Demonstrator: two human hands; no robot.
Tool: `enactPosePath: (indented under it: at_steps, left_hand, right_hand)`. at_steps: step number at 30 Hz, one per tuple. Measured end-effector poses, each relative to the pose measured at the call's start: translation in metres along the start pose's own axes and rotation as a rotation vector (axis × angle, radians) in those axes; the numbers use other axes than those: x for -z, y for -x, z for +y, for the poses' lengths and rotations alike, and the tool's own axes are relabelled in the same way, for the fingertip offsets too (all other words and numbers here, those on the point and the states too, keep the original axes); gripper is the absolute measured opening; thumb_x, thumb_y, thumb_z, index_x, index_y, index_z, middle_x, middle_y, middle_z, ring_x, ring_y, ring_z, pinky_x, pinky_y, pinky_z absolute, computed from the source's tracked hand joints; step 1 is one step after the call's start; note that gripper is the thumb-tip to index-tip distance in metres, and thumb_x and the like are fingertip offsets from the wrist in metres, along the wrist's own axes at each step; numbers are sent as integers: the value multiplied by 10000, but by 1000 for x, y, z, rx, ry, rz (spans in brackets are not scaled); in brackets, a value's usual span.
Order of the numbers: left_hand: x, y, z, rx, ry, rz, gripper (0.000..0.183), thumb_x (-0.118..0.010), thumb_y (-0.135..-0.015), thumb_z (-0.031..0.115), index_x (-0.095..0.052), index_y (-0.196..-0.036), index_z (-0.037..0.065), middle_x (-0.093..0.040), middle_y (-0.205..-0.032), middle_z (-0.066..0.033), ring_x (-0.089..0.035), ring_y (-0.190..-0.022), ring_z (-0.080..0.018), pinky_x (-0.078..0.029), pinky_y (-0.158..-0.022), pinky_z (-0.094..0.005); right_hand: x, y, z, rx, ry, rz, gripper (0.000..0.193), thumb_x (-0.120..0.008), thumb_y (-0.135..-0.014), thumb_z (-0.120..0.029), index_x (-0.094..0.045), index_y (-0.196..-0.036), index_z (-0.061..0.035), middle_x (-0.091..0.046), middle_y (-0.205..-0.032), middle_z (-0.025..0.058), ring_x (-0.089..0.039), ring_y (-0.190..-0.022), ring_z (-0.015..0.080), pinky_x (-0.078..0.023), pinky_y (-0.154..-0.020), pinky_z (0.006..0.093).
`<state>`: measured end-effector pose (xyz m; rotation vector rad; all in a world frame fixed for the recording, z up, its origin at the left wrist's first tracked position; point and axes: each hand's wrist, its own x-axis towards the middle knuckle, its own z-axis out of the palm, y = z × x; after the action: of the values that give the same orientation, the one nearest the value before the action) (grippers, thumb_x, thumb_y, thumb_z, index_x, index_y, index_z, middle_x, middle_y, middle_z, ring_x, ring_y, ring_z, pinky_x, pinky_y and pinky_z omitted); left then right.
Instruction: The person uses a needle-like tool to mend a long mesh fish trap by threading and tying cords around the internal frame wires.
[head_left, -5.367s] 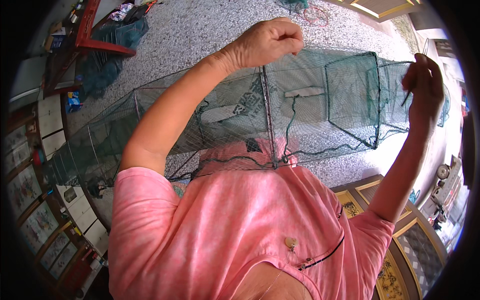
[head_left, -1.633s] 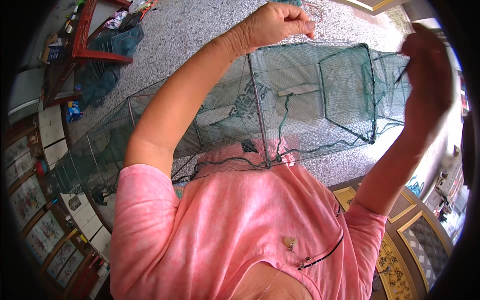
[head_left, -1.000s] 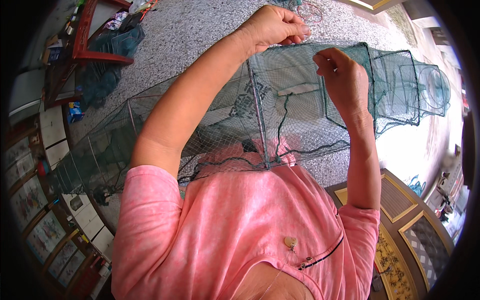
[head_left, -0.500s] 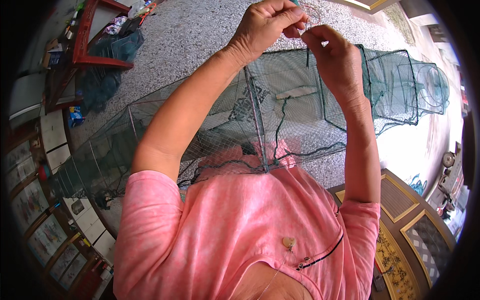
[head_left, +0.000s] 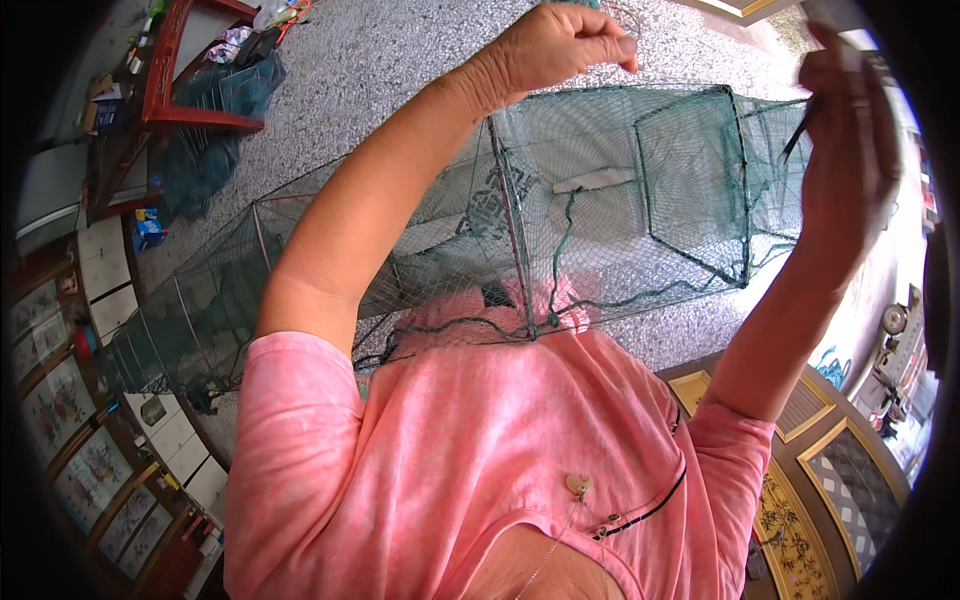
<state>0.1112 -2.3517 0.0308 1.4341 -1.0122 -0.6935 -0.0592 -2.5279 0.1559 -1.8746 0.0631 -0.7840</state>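
Note:
A long green net trap [head_left: 590,230] with square wire frames stretches across in front of me. Above its far edge, my left hand [head_left: 565,50] is closed in a pinch; whatever lies between the fingertips is too small to make out. A bit of teal material and thin cord [head_left: 620,12] show just beyond that hand. My right hand [head_left: 850,150] is raised at the far right, over the trap's right part, and smeared by motion. A thin dark pointed tool [head_left: 797,130] juts from its palm side.
Speckled floor [head_left: 350,90] lies under the trap. At the upper left stands a red wooden frame [head_left: 205,120] beside more dark green netting [head_left: 200,170]. Brown panels with gold trim [head_left: 850,480] are at the lower right, cabinets [head_left: 90,430] at the left.
My right hand has pulled away from the left, far out to the right, carrying the thin dark tool. The left hand has stayed almost where it was, moving slightly right and down.

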Motion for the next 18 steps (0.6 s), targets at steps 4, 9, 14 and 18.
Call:
enactPosePath:
  at_steps: [4,9,14,18]
  left_hand:
    - [0,-7,-11,209,158,75,177,-588,-922,188,-658,-895,28,-624,-784,-3,-541,-681,-67,-458,-629,-206]
    - [-6,-21,-20,331,254,77,157,-592,-915,174,-643,-885,29,-631,-784,-26,-568,-669,-86,-493,-622,-233]
    - [-10,-17,-21,408,369,103,141,-587,-929,163,-630,-897,33,-628,-776,-22,-554,-638,-74,-490,-606,-222]
    - [-13,-4,-11,376,49,113,162,-649,-894,217,-707,-943,74,-680,-868,0,-603,-773,-63,-498,-716,-220]
  right_hand:
    - [-31,40,17,-209,479,-348,113,-616,-891,-136,-701,-956,-98,-660,-688,27,-602,-599,100,-459,-554,238]
    - [-42,62,33,-372,762,-437,141,-621,-868,-233,-688,-903,-115,-663,-716,101,-651,-658,286,-496,-596,367]
    - [-51,64,48,-355,756,-377,156,-621,-864,-248,-689,-894,-111,-660,-711,107,-649,-663,304,-500,-605,373]
    - [-60,62,58,-318,696,-303,161,-623,-862,-241,-687,-848,-94,-658,-702,110,-649,-661,309,-499,-597,373]
